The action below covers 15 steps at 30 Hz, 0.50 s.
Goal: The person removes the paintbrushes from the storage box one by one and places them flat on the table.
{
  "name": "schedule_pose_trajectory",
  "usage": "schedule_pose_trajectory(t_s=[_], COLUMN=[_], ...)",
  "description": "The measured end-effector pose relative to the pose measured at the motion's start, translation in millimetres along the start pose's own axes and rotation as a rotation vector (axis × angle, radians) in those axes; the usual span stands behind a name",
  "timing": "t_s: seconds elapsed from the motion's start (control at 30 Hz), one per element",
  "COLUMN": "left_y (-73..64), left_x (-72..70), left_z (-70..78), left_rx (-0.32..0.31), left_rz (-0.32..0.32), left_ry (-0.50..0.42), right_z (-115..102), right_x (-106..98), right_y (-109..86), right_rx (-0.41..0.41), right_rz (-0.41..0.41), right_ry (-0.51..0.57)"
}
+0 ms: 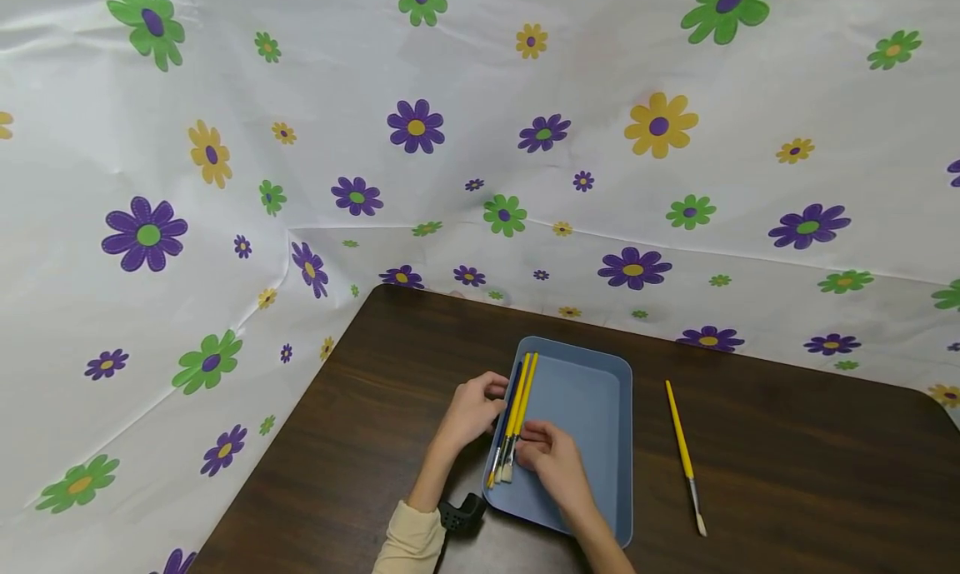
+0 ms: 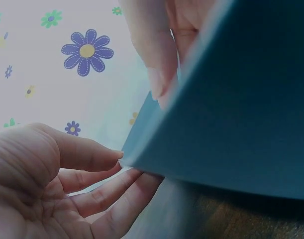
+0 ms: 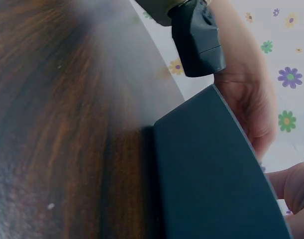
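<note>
A shallow blue-grey tray (image 1: 585, 407) lies on the table. Along its left wall are a dark blue paintbrush (image 1: 513, 395) and two yellow paintbrushes (image 1: 529, 382), side by side, bristles toward the near edge. My left hand (image 1: 471, 409) is at the outside of the tray's left wall; in the left wrist view its loosely bent fingertips (image 2: 117, 157) meet the tray's side. My right hand (image 1: 553, 464) hovers over the tray, its fingertips beside the metal ferrule of the rightmost brush. From the right wrist view, the tray's wall (image 3: 211, 174) hides the brushes.
Another yellow paintbrush (image 1: 681, 436) lies on the dark wooden table (image 1: 795, 441), right of the tray. A black wrist strap (image 1: 462, 514) is on the left wrist. White flowered sheeting (image 1: 480, 141) stands behind the table and to its left.
</note>
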State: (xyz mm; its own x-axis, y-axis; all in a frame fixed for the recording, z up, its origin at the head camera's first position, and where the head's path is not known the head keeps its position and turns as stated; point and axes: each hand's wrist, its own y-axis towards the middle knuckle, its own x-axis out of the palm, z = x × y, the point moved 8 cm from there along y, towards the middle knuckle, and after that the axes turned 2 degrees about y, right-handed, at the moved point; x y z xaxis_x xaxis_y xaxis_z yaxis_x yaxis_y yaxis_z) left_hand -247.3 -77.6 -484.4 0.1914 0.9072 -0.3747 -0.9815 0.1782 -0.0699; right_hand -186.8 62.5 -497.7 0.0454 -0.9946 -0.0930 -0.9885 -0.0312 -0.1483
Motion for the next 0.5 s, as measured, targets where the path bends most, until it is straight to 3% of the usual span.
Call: schedule_pose_trajectory(t_s=[0.5], left_y=[1.1], left_x=[-0.3], left_z=[-1.5], left_rx=[0.007], left_rz=[0.006], left_ry=[0.006], right_z=[-0.7], right_x=[-0.9], right_y=[2.3], right_rx=[-0.092], right_rz=[0.030], right_ry=[-0.134])
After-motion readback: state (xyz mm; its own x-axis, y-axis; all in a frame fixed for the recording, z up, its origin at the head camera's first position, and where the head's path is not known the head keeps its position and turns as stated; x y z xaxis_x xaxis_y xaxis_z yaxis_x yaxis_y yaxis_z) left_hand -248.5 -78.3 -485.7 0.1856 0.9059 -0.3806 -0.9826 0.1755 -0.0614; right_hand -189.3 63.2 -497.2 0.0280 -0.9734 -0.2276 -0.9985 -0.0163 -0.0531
